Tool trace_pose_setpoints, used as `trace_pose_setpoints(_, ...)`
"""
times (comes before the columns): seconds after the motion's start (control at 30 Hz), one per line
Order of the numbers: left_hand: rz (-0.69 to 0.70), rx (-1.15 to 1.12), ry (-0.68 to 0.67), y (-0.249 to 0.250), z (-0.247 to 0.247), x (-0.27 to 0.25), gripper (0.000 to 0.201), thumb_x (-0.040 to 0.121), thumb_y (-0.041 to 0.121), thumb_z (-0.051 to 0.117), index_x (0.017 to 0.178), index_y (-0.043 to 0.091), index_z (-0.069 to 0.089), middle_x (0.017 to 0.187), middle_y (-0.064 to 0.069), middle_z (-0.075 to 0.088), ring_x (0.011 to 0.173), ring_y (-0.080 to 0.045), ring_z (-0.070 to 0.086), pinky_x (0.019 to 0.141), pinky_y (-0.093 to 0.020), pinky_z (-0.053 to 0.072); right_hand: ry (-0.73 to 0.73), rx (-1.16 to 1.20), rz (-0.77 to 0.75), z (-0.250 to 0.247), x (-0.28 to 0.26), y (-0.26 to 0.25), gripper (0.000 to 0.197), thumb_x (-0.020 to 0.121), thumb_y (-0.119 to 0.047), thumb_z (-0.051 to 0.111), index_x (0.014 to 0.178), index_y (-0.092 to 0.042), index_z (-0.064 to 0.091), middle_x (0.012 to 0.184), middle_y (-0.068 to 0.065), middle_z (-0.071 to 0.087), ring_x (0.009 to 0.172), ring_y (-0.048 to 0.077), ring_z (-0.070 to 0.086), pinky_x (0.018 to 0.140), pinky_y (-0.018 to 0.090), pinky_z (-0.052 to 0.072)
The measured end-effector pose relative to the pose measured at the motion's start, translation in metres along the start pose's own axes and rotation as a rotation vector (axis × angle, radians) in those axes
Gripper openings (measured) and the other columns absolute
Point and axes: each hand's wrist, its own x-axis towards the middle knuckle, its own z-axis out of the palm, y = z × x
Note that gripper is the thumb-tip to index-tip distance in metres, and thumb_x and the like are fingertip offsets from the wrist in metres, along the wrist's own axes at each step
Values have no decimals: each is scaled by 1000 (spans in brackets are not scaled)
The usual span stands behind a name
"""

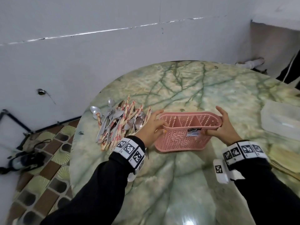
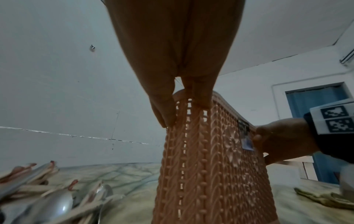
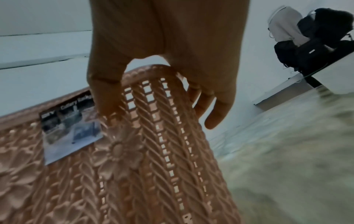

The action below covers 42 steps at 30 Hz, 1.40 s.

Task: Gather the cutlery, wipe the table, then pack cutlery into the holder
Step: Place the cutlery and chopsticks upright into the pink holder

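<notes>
— Head view first: where is the pink cutlery holder (image 1: 183, 140), and how does it lie?

— Centre of the frame, on the green marble table (image 1: 186, 184). Its long axis runs left to right across the picture; the open top, split into three compartments, tips toward the upper edge of the frame.

— The hands?

— Left hand (image 1: 151, 127) grips the holder's left end, thumb on the near wall, fingers over the rim. Right hand (image 1: 224, 127) grips the right end likewise, index finger raised.

— Any writing?

— A label (image 3: 71, 130) sits on the near wall; in the right wrist view I read "Cutlery", the rest too blurred.

— And the cutlery?

— A pile of spoons and wrapped chopsticks (image 1: 120, 122) lies just left of the holder.
</notes>
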Motion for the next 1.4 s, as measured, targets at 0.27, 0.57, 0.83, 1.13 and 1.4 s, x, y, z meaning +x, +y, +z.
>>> trace_pose_setpoints(0.27, -148, -237, -26, 10, 28, -39, 81, 75, -4, 66, 141, 16, 24, 137, 0, 40, 119, -2, 39, 109, -30, 33, -17, -67, -38, 2, -49, 7, 119, 25, -38, 76, 132, -6, 34, 119, 6, 46, 103, 16, 51, 76, 15, 42)
trace_pose_setpoints(0.57, -218, -227, 119, 16, 35, -40, 74, 77, -3, 67, 139, 11, 29, 132, -3, 50, 117, -7, 46, 98, -20, 33, 13, -138, -34, -1, -56, 10, 95, 54, 6, 84, 134, -1, 34, 131, 17, 46, 110, 20, 52, 92, 32, 45)
trace_pose_setpoints(0.83, -265, -146, 114, 11, 34, -33, 81, 79, 3, 68, 144, 15, 22, 135, -6, 51, 126, -20, 48, 104, -32, 36, 23, -168, -5, 5, -59, 4, 83, 54, 1, 85, 123, -13, 40, 121, 12, 54, 102, 22, 57, 91, 39, 49)
trace_pose_setpoints(1.13, -404, 84, 224, -22, -32, -54, 39, 88, 12, 58, 127, 11, 53, 131, -6, 54, 120, -21, 51, 102, -33, 40, 82, -749, 79, 26, -77, -68, 121, 66, -46, 78, 149, -16, -5, 156, 18, -1, 145, 30, 1, 117, 42, 8)
trace_pose_setpoints(1.4, -548, 159, 286, -85, -88, -23, 27, 85, 9, 55, 111, 6, 63, 117, -12, 62, 109, -26, 56, 94, -32, 43, -20, -433, -125, 191, -74, -130, 47, 95, -14, 45, 140, -7, 34, 140, 9, 41, 127, 21, 42, 105, 30, 33)
